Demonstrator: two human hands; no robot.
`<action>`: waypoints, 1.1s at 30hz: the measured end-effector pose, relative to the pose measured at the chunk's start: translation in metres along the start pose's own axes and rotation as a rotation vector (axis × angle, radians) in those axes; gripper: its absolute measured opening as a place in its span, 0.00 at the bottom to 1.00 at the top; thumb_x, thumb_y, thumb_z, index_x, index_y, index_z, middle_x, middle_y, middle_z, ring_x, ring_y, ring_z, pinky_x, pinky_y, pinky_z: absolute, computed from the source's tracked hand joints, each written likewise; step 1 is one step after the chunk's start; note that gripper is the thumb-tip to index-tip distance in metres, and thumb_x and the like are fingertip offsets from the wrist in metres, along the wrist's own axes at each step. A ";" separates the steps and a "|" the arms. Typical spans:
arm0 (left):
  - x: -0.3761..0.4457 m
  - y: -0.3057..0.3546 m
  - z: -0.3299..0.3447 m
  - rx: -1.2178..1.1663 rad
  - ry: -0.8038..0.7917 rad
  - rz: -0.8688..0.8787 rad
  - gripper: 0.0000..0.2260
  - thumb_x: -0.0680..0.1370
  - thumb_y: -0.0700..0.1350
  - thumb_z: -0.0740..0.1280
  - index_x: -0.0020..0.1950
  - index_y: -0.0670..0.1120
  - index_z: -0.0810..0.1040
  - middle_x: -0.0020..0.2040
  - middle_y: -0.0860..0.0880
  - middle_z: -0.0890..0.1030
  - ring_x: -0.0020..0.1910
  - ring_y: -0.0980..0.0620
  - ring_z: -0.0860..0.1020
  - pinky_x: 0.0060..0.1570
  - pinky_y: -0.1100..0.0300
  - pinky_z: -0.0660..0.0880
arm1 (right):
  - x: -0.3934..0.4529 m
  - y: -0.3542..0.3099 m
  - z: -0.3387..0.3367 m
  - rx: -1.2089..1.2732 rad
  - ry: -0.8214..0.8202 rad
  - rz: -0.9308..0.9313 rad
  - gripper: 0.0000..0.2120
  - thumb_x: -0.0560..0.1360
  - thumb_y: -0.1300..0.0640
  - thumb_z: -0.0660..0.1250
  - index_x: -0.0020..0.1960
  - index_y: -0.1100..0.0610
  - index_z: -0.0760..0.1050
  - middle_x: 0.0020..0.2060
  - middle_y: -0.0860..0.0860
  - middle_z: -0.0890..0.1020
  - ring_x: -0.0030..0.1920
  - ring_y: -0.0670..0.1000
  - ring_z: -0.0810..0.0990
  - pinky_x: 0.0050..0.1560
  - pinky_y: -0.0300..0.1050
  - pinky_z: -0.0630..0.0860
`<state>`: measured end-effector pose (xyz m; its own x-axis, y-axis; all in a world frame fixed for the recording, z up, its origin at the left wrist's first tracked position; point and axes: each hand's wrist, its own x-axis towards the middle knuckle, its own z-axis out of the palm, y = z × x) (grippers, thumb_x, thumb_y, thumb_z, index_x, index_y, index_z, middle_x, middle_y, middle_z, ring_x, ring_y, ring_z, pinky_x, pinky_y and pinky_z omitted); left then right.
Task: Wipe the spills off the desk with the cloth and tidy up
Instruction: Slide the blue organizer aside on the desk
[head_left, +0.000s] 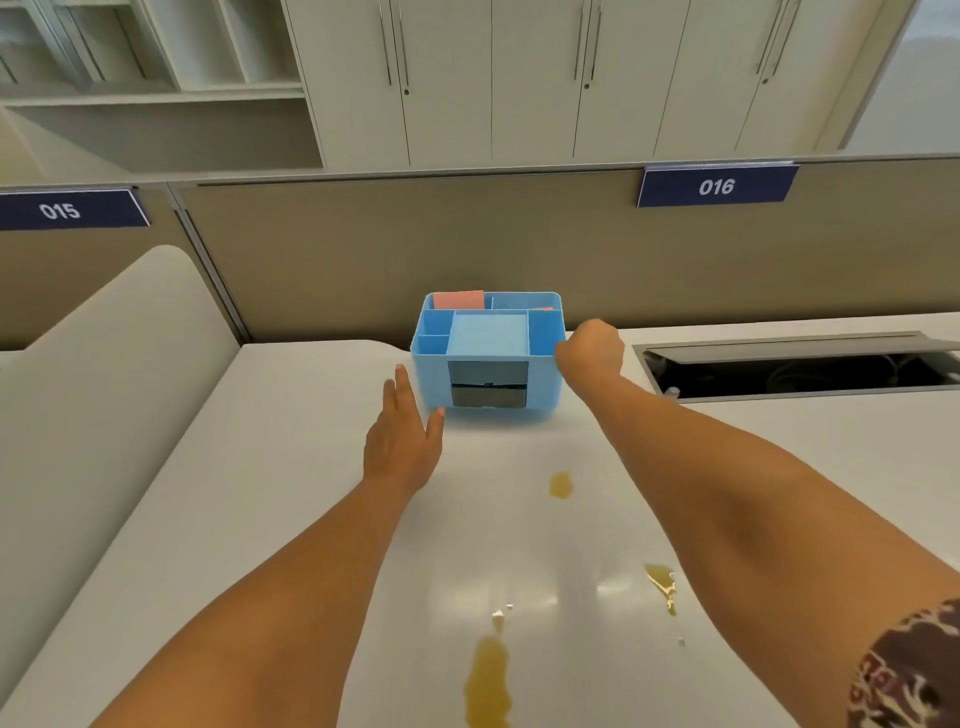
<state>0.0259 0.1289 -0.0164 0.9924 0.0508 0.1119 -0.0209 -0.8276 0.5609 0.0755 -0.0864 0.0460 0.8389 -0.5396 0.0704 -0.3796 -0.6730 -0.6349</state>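
A light blue desk organizer (488, 353) with several compartments stands at the back of the white desk (291, 467). A pink folded item (458, 300) sticks up in its rear left compartment. My right hand (592, 353) grips the organizer's right wall, fingers curled. My left hand (405, 436) is flat and open just left of its front corner, thumb near the base. Three yellow-brown spills lie on the desk: a small one (561, 484) in the middle, a splash (662, 584) at the right, a long puddle (487, 686) at the near edge. No cloth can be identified for sure.
An open cable hatch (800, 371) with a raised lid is sunk in the desk at the right. A beige partition (363, 249) with signs 015 and 016 runs behind. Small white crumbs (500, 613) lie near the long puddle. A padded divider (104, 374) borders the left.
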 end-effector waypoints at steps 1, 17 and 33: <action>0.000 -0.009 -0.006 0.002 0.018 0.004 0.32 0.79 0.56 0.54 0.75 0.51 0.38 0.78 0.47 0.46 0.73 0.43 0.60 0.66 0.49 0.66 | -0.007 -0.009 0.007 0.007 -0.010 -0.013 0.06 0.73 0.64 0.64 0.37 0.64 0.73 0.32 0.54 0.73 0.39 0.57 0.74 0.31 0.43 0.66; 0.012 -0.110 -0.071 0.203 0.173 -0.045 0.30 0.78 0.55 0.57 0.75 0.47 0.48 0.77 0.42 0.47 0.75 0.39 0.52 0.72 0.42 0.52 | -0.088 -0.106 0.111 0.080 -0.179 -0.102 0.07 0.73 0.63 0.66 0.40 0.59 0.69 0.38 0.54 0.74 0.40 0.53 0.74 0.39 0.42 0.71; 0.006 -0.090 -0.060 0.437 0.153 0.222 0.31 0.78 0.57 0.54 0.76 0.48 0.44 0.78 0.46 0.46 0.76 0.45 0.44 0.71 0.42 0.38 | -0.107 -0.090 0.116 -0.200 -0.158 -0.343 0.14 0.81 0.55 0.54 0.60 0.59 0.72 0.55 0.56 0.79 0.53 0.55 0.78 0.48 0.46 0.74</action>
<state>0.0261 0.2377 -0.0168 0.9401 -0.0985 0.3263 -0.1441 -0.9824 0.1186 0.0645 0.0905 0.0065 0.9734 -0.1935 0.1225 -0.1231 -0.8932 -0.4325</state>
